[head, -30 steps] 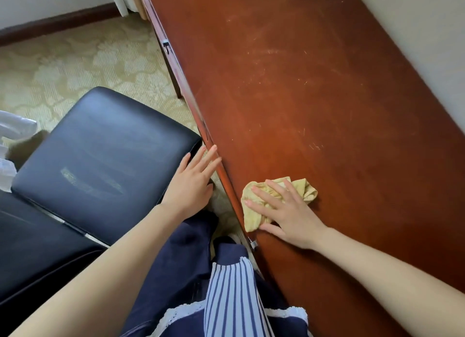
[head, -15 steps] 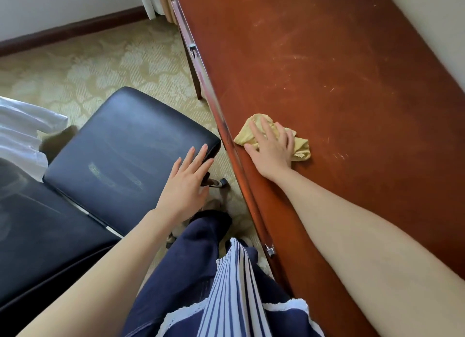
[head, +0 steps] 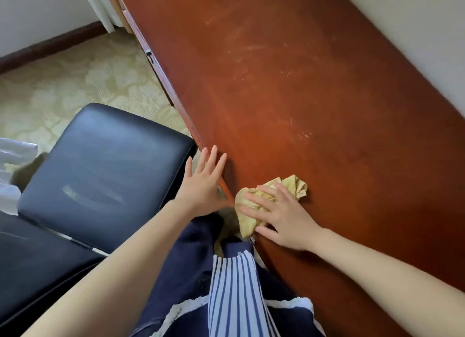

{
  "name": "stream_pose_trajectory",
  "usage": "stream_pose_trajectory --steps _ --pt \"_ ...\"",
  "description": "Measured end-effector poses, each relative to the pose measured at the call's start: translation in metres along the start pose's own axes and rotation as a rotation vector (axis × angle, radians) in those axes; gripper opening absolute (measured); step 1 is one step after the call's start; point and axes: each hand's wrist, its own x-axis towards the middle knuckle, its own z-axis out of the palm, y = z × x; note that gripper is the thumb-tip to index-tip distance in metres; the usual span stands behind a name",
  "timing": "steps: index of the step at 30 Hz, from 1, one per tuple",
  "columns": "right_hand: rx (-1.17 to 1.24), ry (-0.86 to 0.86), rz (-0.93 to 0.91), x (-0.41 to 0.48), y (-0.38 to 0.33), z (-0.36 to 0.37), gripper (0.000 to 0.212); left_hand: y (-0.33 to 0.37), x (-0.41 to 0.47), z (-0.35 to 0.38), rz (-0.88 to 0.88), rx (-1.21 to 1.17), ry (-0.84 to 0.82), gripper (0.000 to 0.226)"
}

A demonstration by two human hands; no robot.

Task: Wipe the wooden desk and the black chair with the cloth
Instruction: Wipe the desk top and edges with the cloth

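Now | cloth (head: 296, 187) back at desk (head: 302, 97) edge | L hand (head: 202, 185) moved deskward

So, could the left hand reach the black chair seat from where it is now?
Probably yes. The left hand is open at the desk edge, right beside the black chair seat, with nothing between them.

The chair (head: 100, 165) stands left of the surface (head: 314, 110); the cloth (head: 254, 205) lies on its near edge, under the right hand (head: 281, 215).
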Motion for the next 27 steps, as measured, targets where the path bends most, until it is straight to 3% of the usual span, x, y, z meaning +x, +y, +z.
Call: stream_pose_trajectory --steps 7,17,22,24,27 --pt "-0.018 -0.060 0.237 -0.041 0.023 0.005 0.051 0.037 0.030 -0.007 0.026 0.295 -0.100 0.135" --pt "0.064 0.095 0.753 0.001 0.113 -0.026 0.053 0.046 0.035 -0.011 0.004 0.306 -0.181 0.140" --pt "0.176 0.165 1.028 0.051 0.123 -0.043 0.052 0.049 0.036 -0.011 -0.010 0.319 -0.194 0.141" --pt "0.168 0.162 1.012 0.068 0.112 -0.046 0.051 0.048 0.036 -0.012 -0.011 0.320 -0.194 0.141" --pt "0.089 0.135 0.789 0.079 0.084 -0.039 0.052 0.047 0.037 -0.012 -0.012 0.320 -0.192 0.141"
